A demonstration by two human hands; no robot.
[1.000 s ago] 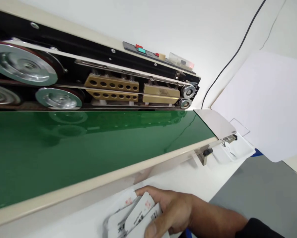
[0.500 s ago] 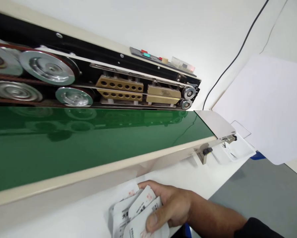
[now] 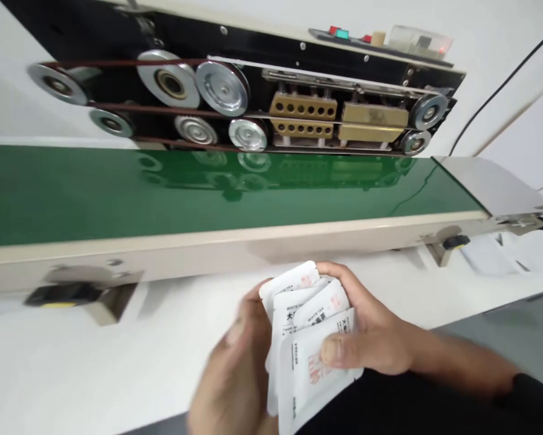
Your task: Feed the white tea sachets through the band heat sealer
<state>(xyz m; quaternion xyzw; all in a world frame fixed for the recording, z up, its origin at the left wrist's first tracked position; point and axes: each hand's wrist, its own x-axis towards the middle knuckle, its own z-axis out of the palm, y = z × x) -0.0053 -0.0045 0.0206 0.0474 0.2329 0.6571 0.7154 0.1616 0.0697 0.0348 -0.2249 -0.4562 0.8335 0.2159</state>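
Observation:
A fanned stack of white tea sachets, printed with black and red marks, is in my right hand. That thumb presses on the front sachet while the fingers go behind the stack. At the stack's left side, my left hand is closed around the edge, its fingers partly hidden behind the sachets and its thumb off their faces. The left hand is somewhat blurred. Both hands are over the white table, in front of a band sealing machine with a green conveyor belt.
The conveyor's pale front rail runs across the view. Black knobs on brackets stick out at the left and right. A grey end plate continues the belt at right. A black cable hangs along the wall.
My left hand has come into view and met the sachets. My right hand has brought the stack more fully into view. The camera has swung left, showing more of the machine's left end.

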